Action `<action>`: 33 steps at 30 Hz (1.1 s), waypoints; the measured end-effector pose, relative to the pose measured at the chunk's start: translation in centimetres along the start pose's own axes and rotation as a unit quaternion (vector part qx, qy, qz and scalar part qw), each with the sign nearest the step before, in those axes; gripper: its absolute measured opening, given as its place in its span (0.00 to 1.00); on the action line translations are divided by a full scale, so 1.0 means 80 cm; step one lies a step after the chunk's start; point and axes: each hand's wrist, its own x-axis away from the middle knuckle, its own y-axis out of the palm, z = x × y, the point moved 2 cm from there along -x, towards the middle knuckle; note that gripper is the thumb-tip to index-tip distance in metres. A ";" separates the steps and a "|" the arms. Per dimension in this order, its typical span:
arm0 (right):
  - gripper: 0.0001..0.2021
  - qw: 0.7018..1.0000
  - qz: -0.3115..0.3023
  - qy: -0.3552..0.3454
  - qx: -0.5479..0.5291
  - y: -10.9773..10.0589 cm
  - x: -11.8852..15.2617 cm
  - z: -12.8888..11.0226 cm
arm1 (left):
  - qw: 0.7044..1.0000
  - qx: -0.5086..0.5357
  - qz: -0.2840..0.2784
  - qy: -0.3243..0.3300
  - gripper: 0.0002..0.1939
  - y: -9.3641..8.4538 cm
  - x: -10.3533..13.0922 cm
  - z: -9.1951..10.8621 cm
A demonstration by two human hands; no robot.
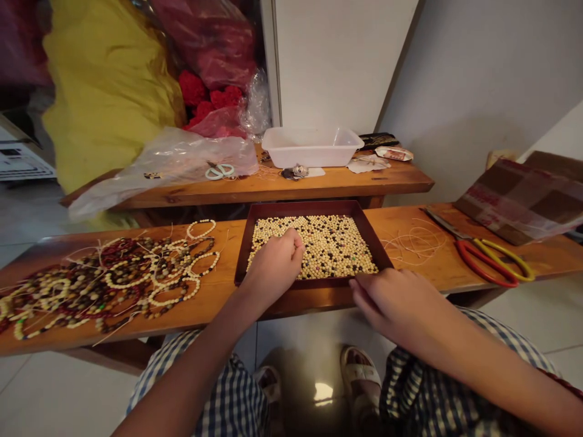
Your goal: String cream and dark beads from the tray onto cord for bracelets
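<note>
A dark red tray (242,258) on the wooden bench holds a layer of small beads (334,246), mostly cream with some black ones. My left hand (281,255) is over the beads, its fingers curled together in a pinch; whatever lies between the fingertips is hidden. At the tray's near right corner my right hand (387,297) is closed, thumb against the fingers, and I cannot make out what is in it. To the left lies a heap of beaded bracelets (132,273), cream, brown and dark red, with loose cord ends.
Scissors with red and yellow handles (487,261) and loose cord (416,243) lie right of the tray. A cardboard box (523,194) stands at the bench's right end. Behind, another bench (273,189) bears a white plastic container (312,149), light-handled scissors (220,172) and a clear bag (182,159).
</note>
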 end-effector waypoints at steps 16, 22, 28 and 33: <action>0.11 0.962 0.040 -0.082 -0.258 0.009 -0.077 0.033 | 0.996 -0.026 0.045 -0.075 0.08 -0.014 0.003 -0.007; 0.10 0.980 0.001 -0.075 -0.184 0.011 -0.098 0.013 | 0.965 -0.237 0.076 -0.076 0.12 -0.034 0.007 -0.005; 0.09 0.989 -0.008 -0.049 -0.140 0.015 -0.108 0.007 | 0.948 -0.299 0.106 -0.041 0.14 -0.031 0.010 -0.017; 0.08 0.986 -0.008 -0.097 -0.139 0.029 -0.116 0.011 | 0.953 -0.280 0.105 -0.047 0.12 -0.034 0.010 -0.018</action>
